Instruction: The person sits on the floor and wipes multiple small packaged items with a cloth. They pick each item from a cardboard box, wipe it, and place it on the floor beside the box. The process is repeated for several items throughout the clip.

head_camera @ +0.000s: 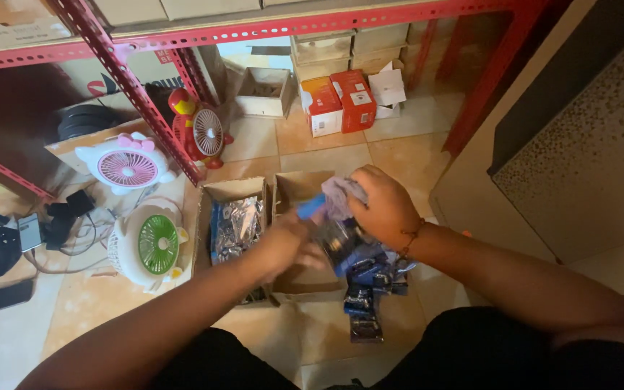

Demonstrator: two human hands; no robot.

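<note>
Right hand [384, 206] clutches a crumpled foil packet [339, 193]; left hand [283, 242], blurred, perhaps grips another. Loose packets [366, 289] heaped at five o'clock could slide off the cardboard box [294, 189].

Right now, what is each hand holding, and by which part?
The right hand grips a crumpled grey plastic packet by its upper end. The left hand touches a dark packet below; its grip is too blurred to tell.
</note>
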